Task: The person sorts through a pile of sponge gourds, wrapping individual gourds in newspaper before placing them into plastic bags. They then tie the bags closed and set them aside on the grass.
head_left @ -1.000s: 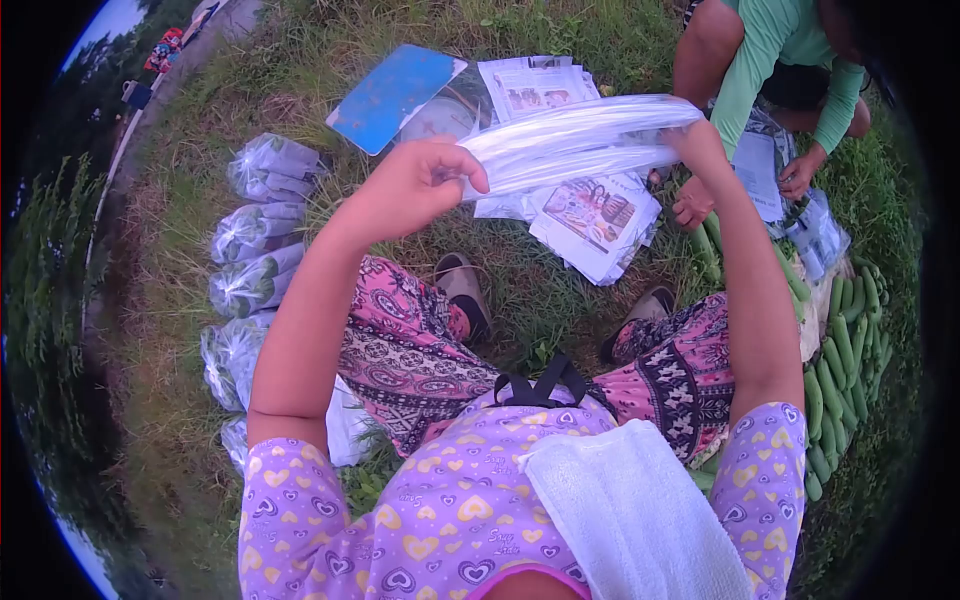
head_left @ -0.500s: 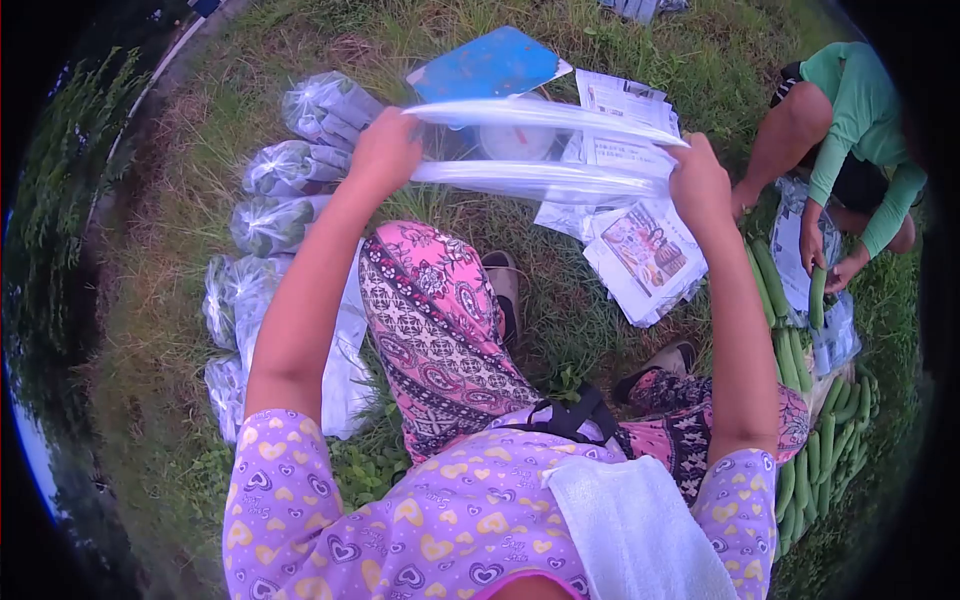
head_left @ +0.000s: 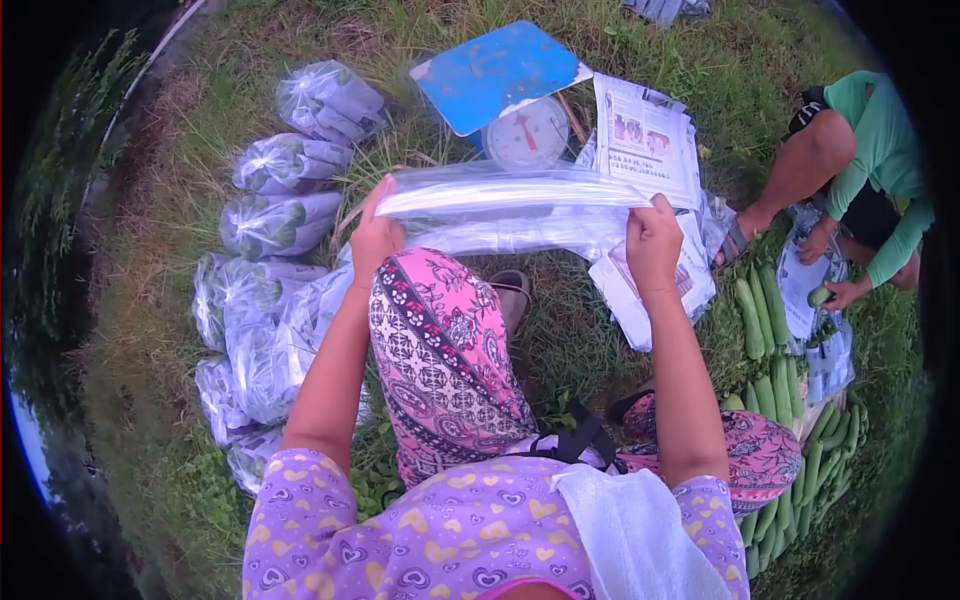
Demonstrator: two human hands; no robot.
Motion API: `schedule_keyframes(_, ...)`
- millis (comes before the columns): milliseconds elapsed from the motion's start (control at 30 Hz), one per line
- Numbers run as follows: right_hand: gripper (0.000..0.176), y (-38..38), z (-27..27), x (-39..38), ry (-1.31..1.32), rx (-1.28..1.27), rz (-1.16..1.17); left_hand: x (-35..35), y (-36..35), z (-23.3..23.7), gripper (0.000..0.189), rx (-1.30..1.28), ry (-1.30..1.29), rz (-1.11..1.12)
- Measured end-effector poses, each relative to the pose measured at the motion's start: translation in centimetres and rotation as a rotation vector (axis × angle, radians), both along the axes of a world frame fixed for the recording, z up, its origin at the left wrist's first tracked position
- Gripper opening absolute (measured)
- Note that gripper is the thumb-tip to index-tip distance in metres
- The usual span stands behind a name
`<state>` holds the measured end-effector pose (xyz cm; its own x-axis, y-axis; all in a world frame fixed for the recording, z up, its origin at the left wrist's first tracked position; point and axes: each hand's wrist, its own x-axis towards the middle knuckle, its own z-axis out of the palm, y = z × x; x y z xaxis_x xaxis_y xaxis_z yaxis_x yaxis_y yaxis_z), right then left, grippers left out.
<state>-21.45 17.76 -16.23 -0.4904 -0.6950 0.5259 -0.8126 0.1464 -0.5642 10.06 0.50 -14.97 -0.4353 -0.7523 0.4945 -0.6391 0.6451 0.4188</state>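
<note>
A clear plastic bag [head_left: 510, 205] is stretched sideways between my two hands, above the grass and in front of my raised knee. My left hand [head_left: 377, 228] grips its left end with the fingers closed. At the opposite end, my right hand [head_left: 655, 245] is closed on the plastic too. Behind the bag stands a dial scale [head_left: 525, 132] with a blue plate [head_left: 500, 75] on top. Sheets of newspaper [head_left: 648, 135] lie beside the scale, and more paper is partly covered by my right hand.
Several wrapped bags of vegetables [head_left: 280, 225] line the grass on the left. To the right are long green vegetables [head_left: 815, 470] in a pile. A co-worker in green sleeves [head_left: 850, 165] crouches there, handling one vegetable over newspaper. A white towel [head_left: 640, 520] hangs on my front.
Both my hands have come lower and nearer with the bag, which now hangs flatter. More of the scale shows. The co-worker has tilted the vegetable so its end faces me.
</note>
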Motion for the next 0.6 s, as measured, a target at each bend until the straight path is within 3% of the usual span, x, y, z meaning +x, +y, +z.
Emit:
schedule_keyframes(100,0.010,-2.0,1.5,0.1,0.054,-0.052,0.040,2.7,-0.7,-2.5,0.056,-0.173,0.031,0.048)
schedule_keyframes(200,0.012,-3.8,-7.1,-0.6,-0.015,0.140,0.015,4.5,1.3,-8.9,0.062,0.359,-0.113,0.006)
schedule_keyframes(267,0.013,-3.8,-10.4,-0.8,-0.086,0.260,0.010,3.8,2.7,-12.0,0.062,0.547,-0.227,0.030)
schedule_keyframes(467,0.021,-3.7,-16.3,-0.4,-0.288,0.443,0.123,2.6,2.4,-15.5,0.065,0.729,-0.329,0.139)
schedule_keyframes(600,0.023,-3.8,-17.3,0.3,-0.176,0.430,0.098,2.0,1.8,-16.1,0.067,0.757,-0.328,0.195)
